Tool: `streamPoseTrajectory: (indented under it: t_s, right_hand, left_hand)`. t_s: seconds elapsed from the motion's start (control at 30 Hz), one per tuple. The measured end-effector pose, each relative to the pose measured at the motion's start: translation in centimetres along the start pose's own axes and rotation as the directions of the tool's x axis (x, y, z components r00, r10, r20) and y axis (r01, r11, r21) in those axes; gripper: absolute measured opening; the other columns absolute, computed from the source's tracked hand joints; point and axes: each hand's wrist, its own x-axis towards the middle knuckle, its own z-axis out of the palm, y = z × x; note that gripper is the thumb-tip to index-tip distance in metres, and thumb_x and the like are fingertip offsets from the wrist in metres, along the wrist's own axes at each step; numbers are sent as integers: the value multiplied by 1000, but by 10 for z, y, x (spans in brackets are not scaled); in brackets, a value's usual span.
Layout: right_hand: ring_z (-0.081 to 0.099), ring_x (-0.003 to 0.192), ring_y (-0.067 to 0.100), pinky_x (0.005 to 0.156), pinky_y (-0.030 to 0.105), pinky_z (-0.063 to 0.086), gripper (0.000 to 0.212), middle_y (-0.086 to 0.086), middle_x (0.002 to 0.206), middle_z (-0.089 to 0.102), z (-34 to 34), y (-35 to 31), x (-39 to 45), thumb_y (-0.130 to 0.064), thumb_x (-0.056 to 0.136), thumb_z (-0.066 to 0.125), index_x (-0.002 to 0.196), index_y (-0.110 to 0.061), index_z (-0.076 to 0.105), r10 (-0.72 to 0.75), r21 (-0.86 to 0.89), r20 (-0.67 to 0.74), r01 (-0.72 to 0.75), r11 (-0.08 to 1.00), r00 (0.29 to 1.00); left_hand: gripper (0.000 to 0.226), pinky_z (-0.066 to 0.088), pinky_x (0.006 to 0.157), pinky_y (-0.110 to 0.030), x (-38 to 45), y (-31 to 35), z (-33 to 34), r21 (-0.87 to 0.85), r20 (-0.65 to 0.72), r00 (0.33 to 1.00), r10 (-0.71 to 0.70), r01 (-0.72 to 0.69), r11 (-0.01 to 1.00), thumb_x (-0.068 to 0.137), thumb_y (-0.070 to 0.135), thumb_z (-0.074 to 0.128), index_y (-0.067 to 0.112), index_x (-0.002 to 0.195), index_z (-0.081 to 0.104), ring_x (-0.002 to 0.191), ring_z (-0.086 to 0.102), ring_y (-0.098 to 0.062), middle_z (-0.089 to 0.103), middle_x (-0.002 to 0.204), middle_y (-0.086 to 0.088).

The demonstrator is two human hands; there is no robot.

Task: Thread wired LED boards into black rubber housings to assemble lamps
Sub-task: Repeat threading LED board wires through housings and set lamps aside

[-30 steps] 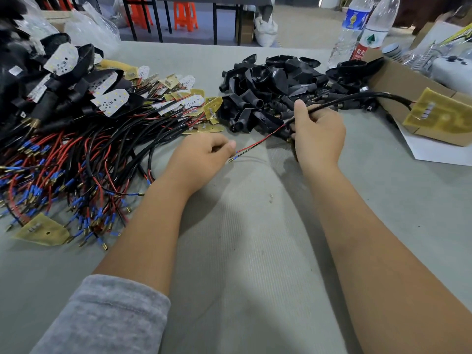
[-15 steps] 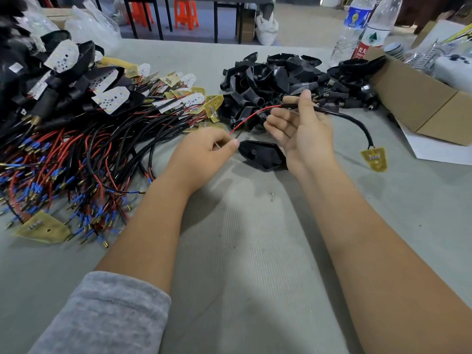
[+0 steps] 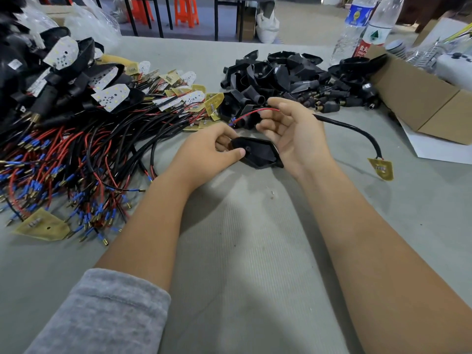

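Head-worn wide view, looking forward and down over a grey table (image 3: 242, 277).

The single camera sits above the person's forearms, close enough that both arms fill the lower frame and a grey sleeve (image 3: 102, 315) crowds the corner nearest the lens. It faces across the table toward its far edge, where orange stools (image 3: 186, 11) stand beyond. Wide-angle bending curves the table's sides. There is only this one view.

My left hand (image 3: 207, 152) now grips the black rubber housing (image 3: 258, 153), which earlier it only touched; my right hand (image 3: 293, 134) has opened palm-up around the red-and-black wire (image 3: 252, 113).
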Motion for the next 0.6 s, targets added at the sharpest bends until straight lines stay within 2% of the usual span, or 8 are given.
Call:
streamPoseTrajectory:
  t_s: [0.07,0.13,0.2,0.3,0.4,0.5,0.6]
  right_hand:
    - [66,69,21,81,34,58,25,14,79,68,-1,-1,0,-12,99,41,100,1,62,33,49,30,-35,998,999]
    - [66,69,20,83,35,58,26,14,79,67,0,-2,-1,-17,101,43,97,2,61,24,110,42,-29,994,999]
    - [63,62,16,83,34,57,14,9,72,65,1,-2,-1,-10,98,52,92,-1,61,-35,147,33,30,989,999]
    - [61,56,12,84,33,56,9,4,65,64,1,-2,-2,-2,96,54,91,-2,62,-67,186,51,57,981,996]
    - [60,55,10,80,30,58,19,2,65,64,1,-3,-3,-10,100,49,92,-2,64,-67,171,86,52,984,994]
    - [56,54,11,76,30,57,28,1,64,60,3,-3,-3,-20,103,47,89,-4,65,-71,124,60,63,990,996]
    - [58,55,14,72,31,58,31,3,62,60,4,-3,-4,-24,104,44,86,-6,61,-70,91,33,67,994,997]
  left_hand:
    - [18,47,70,-20,0,3,0,-34,13,1000,-13,14,999,85,13,72,24,92,60,67,54,-6,66,85,-11]
    - [20,42,61,-17,1,5,-1,-16,13,1000,-26,27,1000,87,11,69,28,89,59,57,49,-3,64,77,-8]
    - [24,39,57,-19,1,7,-1,-11,-30,998,-53,53,999,87,6,64,29,87,60,53,46,-3,60,71,-3]
    - [21,41,59,-22,2,8,-3,-12,-196,974,-111,111,994,83,2,55,20,80,67,55,46,-5,57,62,8]
    - [16,29,44,-16,3,6,-9,28,-372,910,-181,206,978,85,15,53,15,72,64,43,37,-4,47,46,10]
    - [18,31,46,-17,3,3,-16,97,-498,845,-195,278,956,90,23,49,14,78,60,48,42,-4,47,56,6]
    - [18,36,57,-31,3,2,-18,93,-550,806,-218,319,943,93,25,46,14,90,59,62,47,-13,51,67,6]
